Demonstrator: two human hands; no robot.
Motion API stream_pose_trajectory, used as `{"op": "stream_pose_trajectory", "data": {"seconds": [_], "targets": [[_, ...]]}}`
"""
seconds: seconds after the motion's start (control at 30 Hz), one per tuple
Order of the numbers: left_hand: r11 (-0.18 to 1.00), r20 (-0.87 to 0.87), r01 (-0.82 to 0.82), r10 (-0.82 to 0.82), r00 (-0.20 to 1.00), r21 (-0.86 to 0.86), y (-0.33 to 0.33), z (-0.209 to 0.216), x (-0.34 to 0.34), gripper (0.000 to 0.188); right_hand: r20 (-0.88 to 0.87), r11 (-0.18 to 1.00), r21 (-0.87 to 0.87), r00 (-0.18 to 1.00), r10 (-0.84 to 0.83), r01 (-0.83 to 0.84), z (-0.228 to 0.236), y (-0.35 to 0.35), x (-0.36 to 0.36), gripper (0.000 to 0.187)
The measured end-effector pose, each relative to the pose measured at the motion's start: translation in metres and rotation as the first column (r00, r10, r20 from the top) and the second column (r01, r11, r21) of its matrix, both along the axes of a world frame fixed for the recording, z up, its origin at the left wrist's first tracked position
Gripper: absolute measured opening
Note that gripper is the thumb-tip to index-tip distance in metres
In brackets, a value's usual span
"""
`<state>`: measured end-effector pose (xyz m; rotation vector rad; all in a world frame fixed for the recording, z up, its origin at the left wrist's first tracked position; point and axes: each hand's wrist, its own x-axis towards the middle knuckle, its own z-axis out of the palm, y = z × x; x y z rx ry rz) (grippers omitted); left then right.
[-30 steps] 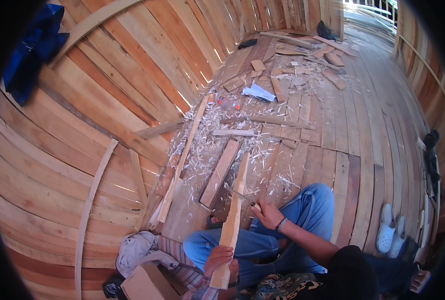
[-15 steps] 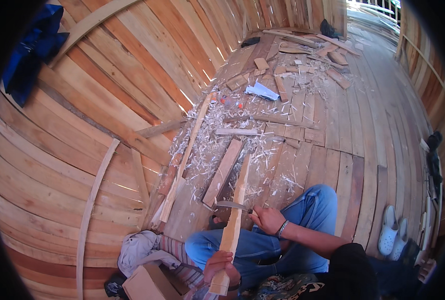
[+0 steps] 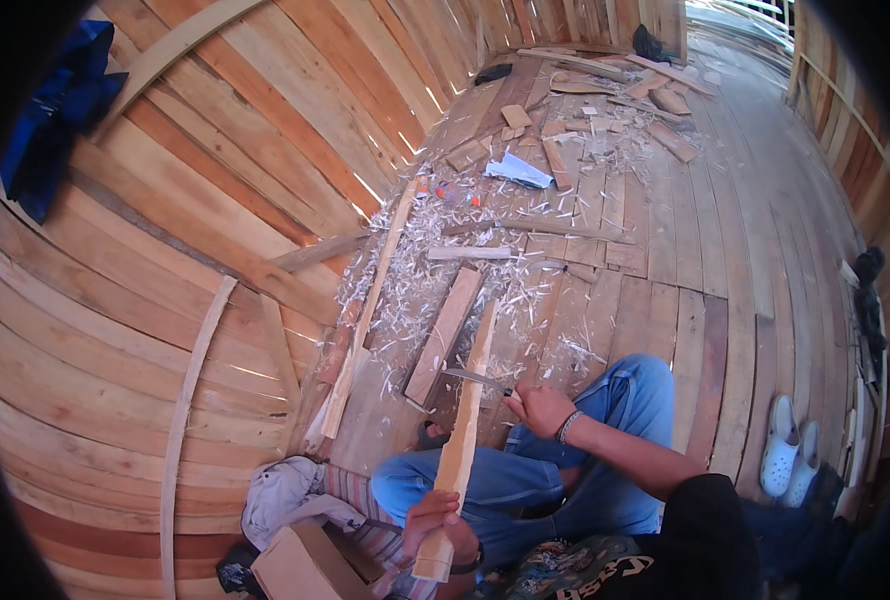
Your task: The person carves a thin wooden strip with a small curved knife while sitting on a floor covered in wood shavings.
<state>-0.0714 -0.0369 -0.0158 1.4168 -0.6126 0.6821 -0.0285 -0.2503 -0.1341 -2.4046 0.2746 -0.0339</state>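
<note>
While the left grip (image 3: 433,515) clasps the near end of a pale wooden strip (image 3: 460,440), the right grip (image 3: 545,410) is curled tight round the handle of a knife (image 3: 480,378); the strip runs forward from the left grip past the jeans (image 3: 630,390), its narrower tip pointing away; the knife's blade reaches leftward from the right grip across the strip, well beyond the left grip, though whether its edge bites cannot be told; ahead of both grips, shavings (image 3: 385,290) litter the floor (image 3: 705,200), and a reddish plank (image 3: 445,335) lies left of the strip; the step in hand looks like paring the wood; another stroke would, I judge, call for a steady left grip and a shallow blade angle.
</note>
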Motion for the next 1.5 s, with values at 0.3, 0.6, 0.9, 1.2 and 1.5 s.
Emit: {"op": "stream_pose_trajectory", "data": {"seconds": [0.3, 0.6, 0.9, 1.2, 1.5], "targets": [[0.999, -0.025, 0.031, -0.031, 0.999, 0.013, 0.002, -0.002, -0.009, 0.015, -0.014, 0.959, -0.256, 0.991, -0.13, 0.122, -0.007, -0.003, 0.005, 0.043], [1.0, -0.008, -0.011, 0.011, 1.0, -0.006, -0.003, 0.012, -0.019, 0.017, 0.052, 0.928, 0.034, 0.927, -0.373, 0.371, -0.085, -0.033, 0.018, 0.039], [0.934, -0.118, 0.005, -0.05, 0.992, -0.358, 0.024, 0.013, 0.008, 0.031, -0.177, 0.506, 0.848, 0.984, -0.002, 0.154, -0.046, -0.011, -0.006, 0.032], [0.755, -0.145, -0.039, -0.075, 0.987, -0.654, 0.079, -0.034, 0.026, 0.044, 0.208, 0.969, 0.241, 0.978, 0.009, -0.06, -0.073, 0.038, 0.007, 0.034], [0.725, -0.198, -0.148, 0.016, 0.98, -0.673, 0.112, -0.074, 0.028, 0.02, 0.119, 0.97, 0.214, 0.983, -0.139, 0.112, -0.055, 0.046, 0.015, 0.03]]}}
